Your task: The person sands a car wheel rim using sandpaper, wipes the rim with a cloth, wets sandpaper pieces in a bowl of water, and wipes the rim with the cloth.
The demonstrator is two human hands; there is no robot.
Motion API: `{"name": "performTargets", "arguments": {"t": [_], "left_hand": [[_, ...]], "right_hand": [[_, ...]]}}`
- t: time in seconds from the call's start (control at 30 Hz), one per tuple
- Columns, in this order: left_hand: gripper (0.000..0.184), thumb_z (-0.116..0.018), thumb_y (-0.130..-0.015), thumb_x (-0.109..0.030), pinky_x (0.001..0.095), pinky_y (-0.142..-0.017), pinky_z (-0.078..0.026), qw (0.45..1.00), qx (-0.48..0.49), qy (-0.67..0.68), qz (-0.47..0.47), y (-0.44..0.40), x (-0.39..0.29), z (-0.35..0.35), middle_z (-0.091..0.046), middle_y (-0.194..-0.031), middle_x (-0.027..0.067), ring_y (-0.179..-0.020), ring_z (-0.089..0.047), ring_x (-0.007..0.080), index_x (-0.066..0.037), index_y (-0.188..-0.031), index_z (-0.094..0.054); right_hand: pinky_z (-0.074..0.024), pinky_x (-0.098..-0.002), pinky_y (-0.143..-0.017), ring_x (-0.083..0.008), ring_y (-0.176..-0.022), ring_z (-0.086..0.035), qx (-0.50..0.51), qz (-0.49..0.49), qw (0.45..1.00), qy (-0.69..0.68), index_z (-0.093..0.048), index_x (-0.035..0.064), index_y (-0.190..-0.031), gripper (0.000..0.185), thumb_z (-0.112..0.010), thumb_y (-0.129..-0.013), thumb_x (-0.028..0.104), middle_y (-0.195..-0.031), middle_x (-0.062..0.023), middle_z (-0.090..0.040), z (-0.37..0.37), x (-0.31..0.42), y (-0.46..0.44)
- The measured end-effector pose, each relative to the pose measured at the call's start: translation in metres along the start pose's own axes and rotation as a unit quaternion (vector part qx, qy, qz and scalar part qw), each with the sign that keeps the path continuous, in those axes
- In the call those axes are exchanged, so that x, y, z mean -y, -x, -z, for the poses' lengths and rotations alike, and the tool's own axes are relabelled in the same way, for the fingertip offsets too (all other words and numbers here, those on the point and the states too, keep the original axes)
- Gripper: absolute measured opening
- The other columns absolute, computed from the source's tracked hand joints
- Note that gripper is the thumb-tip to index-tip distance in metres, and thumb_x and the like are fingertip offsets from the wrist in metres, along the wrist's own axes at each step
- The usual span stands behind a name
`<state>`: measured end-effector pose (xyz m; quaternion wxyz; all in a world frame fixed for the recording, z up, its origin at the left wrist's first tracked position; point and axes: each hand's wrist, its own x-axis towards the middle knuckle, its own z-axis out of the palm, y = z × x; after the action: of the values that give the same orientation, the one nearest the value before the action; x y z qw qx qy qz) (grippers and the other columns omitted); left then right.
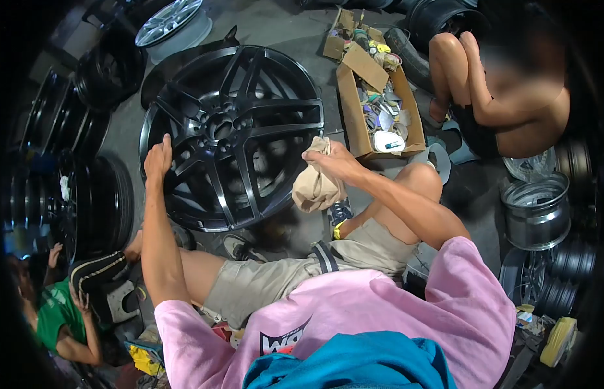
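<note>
A large black alloy wheel [221, 128] with split spokes lies tilted before my knees. My left hand [158, 159] is at its left edge, one digit stretched along the rim and the other fingers curled there, partly hidden. In my right hand [338, 162], a crumpled beige cloth [313, 185] is bunched and hangs down by the wheel's lower right edge.
Beyond my right hand stands a cardboard box [349, 107] of sanding discs and scraps. A silver wheel [175, 29] lies at the back; dark wheels [104, 201] stack on the left. One person [522, 104] sits at right, another in a green shirt [52, 308] at left.
</note>
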<state>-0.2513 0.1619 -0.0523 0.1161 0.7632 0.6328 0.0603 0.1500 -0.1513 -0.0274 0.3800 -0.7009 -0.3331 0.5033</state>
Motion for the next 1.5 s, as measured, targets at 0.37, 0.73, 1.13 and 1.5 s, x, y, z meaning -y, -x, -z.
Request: {"name": "performTargets", "arguments": {"t": [0.37,0.73,1.13,1.5], "left_hand": [[0.080,-0.031,-0.109,-0.062,0.0553,-0.101,-0.048,0.997,-0.022,-0.032,0.064,0.020,-0.028,0.015,-0.073,-0.112,0.0317,-0.113,-0.067,0.0505,0.002,-0.104,-0.078],[0.080,-0.031,-0.109,-0.061,0.0559,-0.101,-0.049,0.995,-0.044,-0.051,0.076,0.019,-0.030,0.013,-0.072,-0.111,0.0321,-0.114,-0.066,0.0499,0.004,-0.102,-0.078],[0.049,-0.049,-0.109,-0.046,0.0528,-0.098,-0.052,0.989,-0.100,0.030,-0.103,0.061,-0.025,0.018,-0.074,-0.118,0.0223,-0.113,-0.069,0.0436,-0.005,-0.121,-0.073],[0.053,-0.052,-0.108,-0.047,0.0496,-0.104,-0.050,0.984,-0.068,0.146,-0.080,0.081,0.023,0.055,-0.073,-0.123,0.0244,-0.120,-0.066,0.0440,-0.002,-0.126,-0.072]], "right_hand": [[-0.0559,-0.0356,-0.083,-0.0193,-0.086,-0.072,0.044,-0.004,0.999,0.018,-0.073,0.0020,-0.099,0.034,-0.079,-0.088,0.034,-0.092,-0.0089,-0.077,0.008,-0.004,-0.011],[-0.0555,-0.0320,-0.079,-0.0125,-0.083,-0.068,0.120,-0.022,0.992,-0.021,-0.073,0.0050,-0.099,0.023,-0.080,-0.092,0.026,-0.090,-0.0036,-0.075,0.019,-0.001,-0.017],[-0.0573,-0.0427,-0.096,-0.0358,-0.108,-0.072,0.019,0.467,0.808,0.360,-0.063,0.0028,-0.129,0.046,-0.076,-0.087,0.015,-0.134,-0.0209,-0.064,0.052,0.033,-0.012],[-0.0581,-0.0537,-0.088,-0.0442,-0.101,-0.070,0.107,0.300,0.823,0.470,-0.062,0.0067,-0.130,0.048,-0.073,-0.083,0.012,-0.127,-0.0195,-0.066,-0.081,0.040,0.082]]}}
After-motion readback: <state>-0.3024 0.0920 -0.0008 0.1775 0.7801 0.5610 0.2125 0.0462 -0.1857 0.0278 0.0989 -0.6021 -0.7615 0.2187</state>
